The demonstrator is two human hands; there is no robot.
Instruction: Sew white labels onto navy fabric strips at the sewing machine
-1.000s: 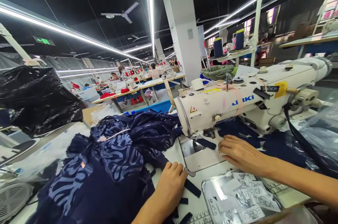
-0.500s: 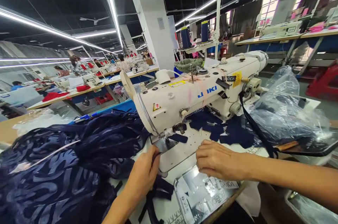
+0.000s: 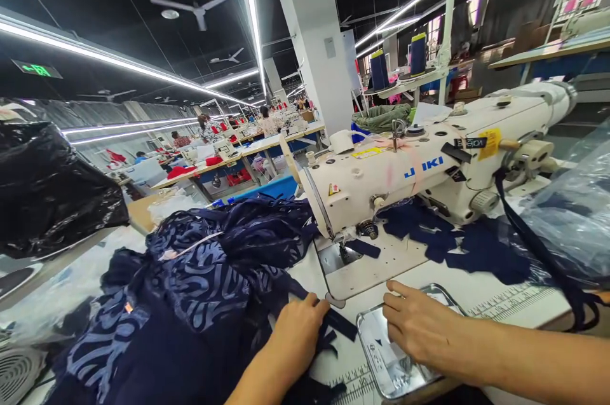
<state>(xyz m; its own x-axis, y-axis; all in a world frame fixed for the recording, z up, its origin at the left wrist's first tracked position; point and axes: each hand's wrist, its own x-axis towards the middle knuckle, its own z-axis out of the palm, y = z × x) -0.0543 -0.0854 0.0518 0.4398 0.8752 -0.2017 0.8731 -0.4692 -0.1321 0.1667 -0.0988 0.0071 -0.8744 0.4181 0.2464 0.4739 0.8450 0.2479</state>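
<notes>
My left hand (image 3: 301,327) is closed on the edge of a dark navy garment (image 3: 200,284) with a swirling pattern, bunched on the left of the table. Navy strips (image 3: 343,323) lie beside its fingers. My right hand (image 3: 417,327) is over a shallow metal tray (image 3: 374,354) holding printed labels (image 3: 395,370). Its fingers are loosely bent and a little apart, with nothing visible in them; the thumb is mostly hidden. Beyond both hands stands a white sewing machine (image 3: 357,185), with a small navy piece (image 3: 363,248) near its needle.
Navy fabric pieces (image 3: 490,249) lie under the machine arm. Clear plastic (image 3: 572,201) and a hanging navy strap (image 3: 538,243) are at the right. A black plastic bag (image 3: 52,189) is at the far left. Thread cones (image 3: 418,55) stand behind the machine.
The view has swung left. My left hand has drawn back from the needle area toward the garment. My right hand has moved from the machine bed's edge to over the tray, its fingers loosening.
</notes>
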